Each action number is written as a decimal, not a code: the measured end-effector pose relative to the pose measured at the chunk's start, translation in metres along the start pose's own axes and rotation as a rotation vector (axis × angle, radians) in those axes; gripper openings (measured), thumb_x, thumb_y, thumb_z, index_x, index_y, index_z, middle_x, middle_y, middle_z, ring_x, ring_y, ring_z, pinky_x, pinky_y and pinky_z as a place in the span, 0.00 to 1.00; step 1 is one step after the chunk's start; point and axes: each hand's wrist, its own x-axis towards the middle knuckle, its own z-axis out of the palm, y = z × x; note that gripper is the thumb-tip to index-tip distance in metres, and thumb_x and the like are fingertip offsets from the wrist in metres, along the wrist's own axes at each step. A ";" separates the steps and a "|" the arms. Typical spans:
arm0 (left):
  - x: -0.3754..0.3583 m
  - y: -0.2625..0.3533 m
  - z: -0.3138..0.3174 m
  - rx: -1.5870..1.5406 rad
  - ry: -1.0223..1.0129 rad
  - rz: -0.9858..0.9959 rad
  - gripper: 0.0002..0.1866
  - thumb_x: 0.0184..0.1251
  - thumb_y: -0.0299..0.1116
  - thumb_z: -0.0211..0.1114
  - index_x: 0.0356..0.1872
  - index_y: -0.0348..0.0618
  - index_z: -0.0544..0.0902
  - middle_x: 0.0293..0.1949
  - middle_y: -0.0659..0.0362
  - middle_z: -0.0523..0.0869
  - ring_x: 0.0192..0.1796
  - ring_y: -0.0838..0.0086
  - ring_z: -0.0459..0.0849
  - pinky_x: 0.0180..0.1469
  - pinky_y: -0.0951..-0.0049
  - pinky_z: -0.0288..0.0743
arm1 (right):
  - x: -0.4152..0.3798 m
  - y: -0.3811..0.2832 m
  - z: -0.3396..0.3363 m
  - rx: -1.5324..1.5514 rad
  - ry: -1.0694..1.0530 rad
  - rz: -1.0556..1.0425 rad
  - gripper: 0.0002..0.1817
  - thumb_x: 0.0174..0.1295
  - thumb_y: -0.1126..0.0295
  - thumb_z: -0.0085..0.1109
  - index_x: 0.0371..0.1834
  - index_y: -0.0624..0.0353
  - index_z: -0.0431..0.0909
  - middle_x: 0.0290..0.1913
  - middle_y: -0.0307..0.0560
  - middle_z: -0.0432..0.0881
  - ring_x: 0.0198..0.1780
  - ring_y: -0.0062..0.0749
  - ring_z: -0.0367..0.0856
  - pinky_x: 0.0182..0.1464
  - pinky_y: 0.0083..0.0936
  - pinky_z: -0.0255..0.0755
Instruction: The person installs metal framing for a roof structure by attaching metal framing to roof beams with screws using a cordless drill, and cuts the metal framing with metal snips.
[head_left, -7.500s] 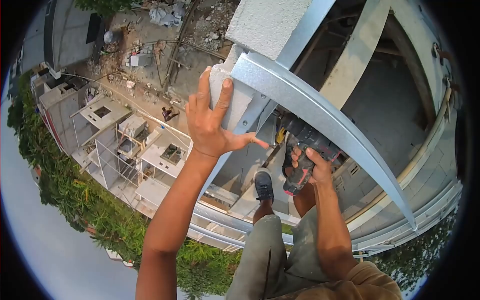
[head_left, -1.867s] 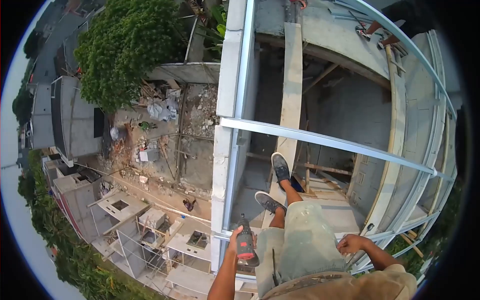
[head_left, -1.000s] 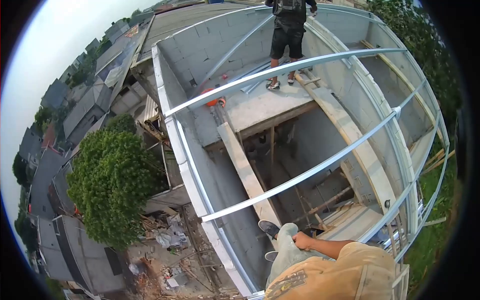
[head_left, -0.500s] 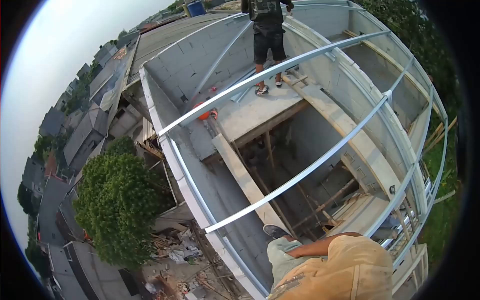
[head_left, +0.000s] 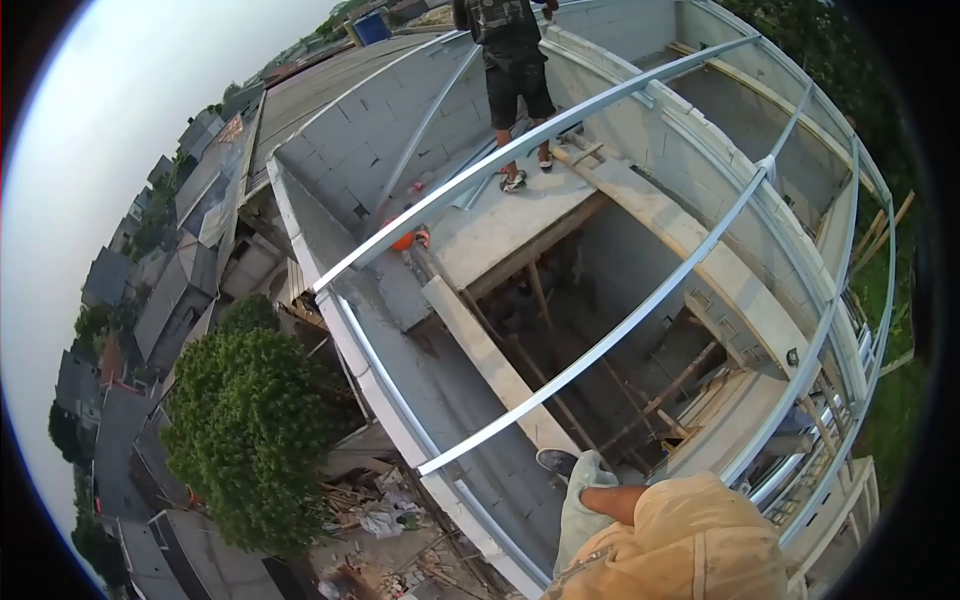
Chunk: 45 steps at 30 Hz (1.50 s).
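Neither of my hands shows. A bare forearm (head_left: 617,502) lies beside my orange-yellow shirt (head_left: 695,545), and its far end disappears at my pale green trouser leg (head_left: 577,505). Below me, a dark shoe (head_left: 556,461) rests at the near end of a narrow pale beam (head_left: 495,365). Just past the shoe, a light steel channel (head_left: 600,352) spans the opening from the left wall to the right side. Farther off, a second steel channel (head_left: 520,150) crosses parallel to it. What my hands hold or touch is hidden.
Another person (head_left: 515,85) stands on a concrete slab (head_left: 500,225) near an orange helmet-like object (head_left: 405,238). A deep opening (head_left: 610,300) with wooden props lies below. The block wall's outer edge (head_left: 375,385) drops toward a tree (head_left: 255,435) and rubble (head_left: 400,520).
My view has shifted slightly, moving the far person and channels up and left in it. Less of my forearm shows, and my shoe appears slightly farther right.
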 end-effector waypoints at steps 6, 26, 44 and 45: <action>-0.007 -0.005 0.017 0.033 -0.063 0.014 0.16 0.64 0.44 0.61 0.41 0.41 0.76 0.32 0.56 0.80 0.31 0.63 0.81 0.37 0.63 0.80 | 0.002 0.014 -0.005 0.058 0.059 0.102 0.18 0.63 0.63 0.62 0.54 0.56 0.84 0.59 0.48 0.83 0.58 0.39 0.78 0.61 0.40 0.70; -0.053 -0.054 -0.023 0.090 -0.185 0.007 0.15 0.65 0.41 0.58 0.44 0.40 0.75 0.36 0.55 0.80 0.34 0.63 0.81 0.39 0.63 0.79 | -0.014 0.090 -0.050 0.168 0.201 0.345 0.17 0.61 0.65 0.66 0.53 0.56 0.86 0.55 0.47 0.86 0.50 0.39 0.83 0.56 0.42 0.74; -0.089 -0.104 -0.092 0.120 -0.183 -0.044 0.16 0.65 0.38 0.56 0.48 0.39 0.73 0.40 0.55 0.79 0.37 0.64 0.81 0.42 0.64 0.79 | -0.060 0.166 -0.069 -0.030 0.075 -0.071 0.17 0.54 0.73 0.67 0.49 0.61 0.86 0.51 0.48 0.87 0.42 0.36 0.82 0.46 0.39 0.73; -0.093 -0.108 -0.099 0.121 -0.180 -0.060 0.16 0.65 0.38 0.56 0.48 0.38 0.73 0.40 0.55 0.79 0.37 0.64 0.81 0.42 0.64 0.79 | -0.077 0.155 -0.067 -0.075 0.100 -0.100 0.17 0.54 0.73 0.67 0.49 0.61 0.86 0.51 0.48 0.87 0.43 0.36 0.82 0.46 0.39 0.73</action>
